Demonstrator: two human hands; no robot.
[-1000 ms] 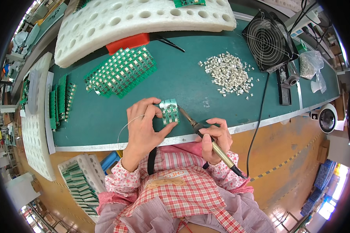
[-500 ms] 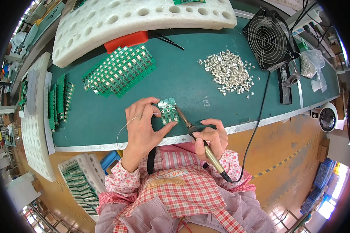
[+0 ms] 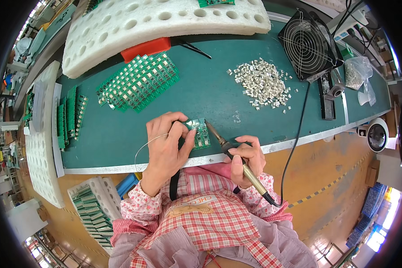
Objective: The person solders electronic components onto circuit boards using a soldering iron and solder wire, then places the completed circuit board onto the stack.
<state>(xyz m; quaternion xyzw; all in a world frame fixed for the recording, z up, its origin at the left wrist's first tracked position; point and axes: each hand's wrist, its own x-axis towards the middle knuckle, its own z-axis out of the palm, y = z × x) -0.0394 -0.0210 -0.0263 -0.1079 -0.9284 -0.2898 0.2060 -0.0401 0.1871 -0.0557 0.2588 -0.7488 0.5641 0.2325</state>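
Observation:
My left hand (image 3: 164, 142) is closed, with thumb and fingers pinched together at the left edge of a small green circuit board panel (image 3: 203, 136). A thin length of solder wire (image 3: 143, 146) curves out from between its fingers and hangs toward the wrist. The panel carries rows of small pale connectors; its left part is hidden by the fingers. My right hand (image 3: 247, 161) grips a soldering iron (image 3: 253, 179) by its gold-coloured handle. The iron's tip is at the panel's upper right edge; whether it touches cannot be made out.
Rows of green circuit boards (image 3: 139, 82) lie at the upper left, below a red container (image 3: 145, 49) and white foam (image 3: 165, 27). Loose connectors (image 3: 262, 84) are heaped to the right. Farther right stand a black fan (image 3: 304, 46) and an iron holder (image 3: 334, 91). The iron's cord (image 3: 298, 129) crosses the table edge.
The left thumb has moved up from the panel's lower edge to pinch beside the fingers. The panel has shifted slightly right and down, and the soldering iron has moved a little right.

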